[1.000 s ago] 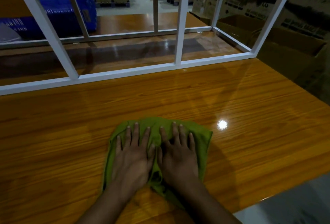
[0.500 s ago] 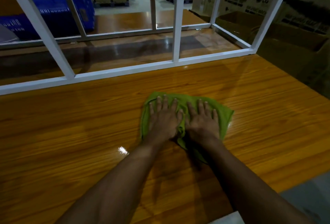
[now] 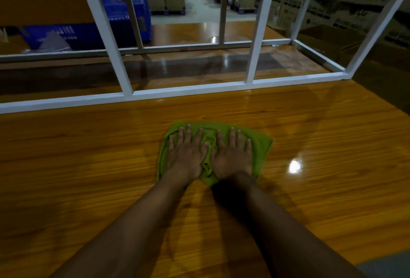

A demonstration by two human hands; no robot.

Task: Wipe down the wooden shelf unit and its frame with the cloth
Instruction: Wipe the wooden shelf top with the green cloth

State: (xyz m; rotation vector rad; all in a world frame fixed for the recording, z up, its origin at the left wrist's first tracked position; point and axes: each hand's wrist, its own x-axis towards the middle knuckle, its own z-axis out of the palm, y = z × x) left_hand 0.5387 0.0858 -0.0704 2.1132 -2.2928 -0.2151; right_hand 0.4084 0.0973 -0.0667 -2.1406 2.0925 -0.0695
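Note:
A green cloth (image 3: 261, 144) lies spread on the glossy wooden shelf surface (image 3: 88, 167), a little short of the white metal frame (image 3: 177, 90). My left hand (image 3: 187, 155) and my right hand (image 3: 233, 155) press flat on the cloth side by side, fingers spread and pointing toward the frame. The cloth bunches up between the two hands. Both arms are stretched out forward.
Beyond the frame's uprights (image 3: 255, 40) lies a second wooden board (image 3: 188, 71). Blue crates (image 3: 124, 14) stand at the back left, cardboard boxes (image 3: 346, 11) at the back right. The shelf's near right edge meets grey floor (image 3: 386, 264).
Both hands have pushed the cloth away from me across the wood toward the white frame, with my arms stretching out further. The view has tilted up.

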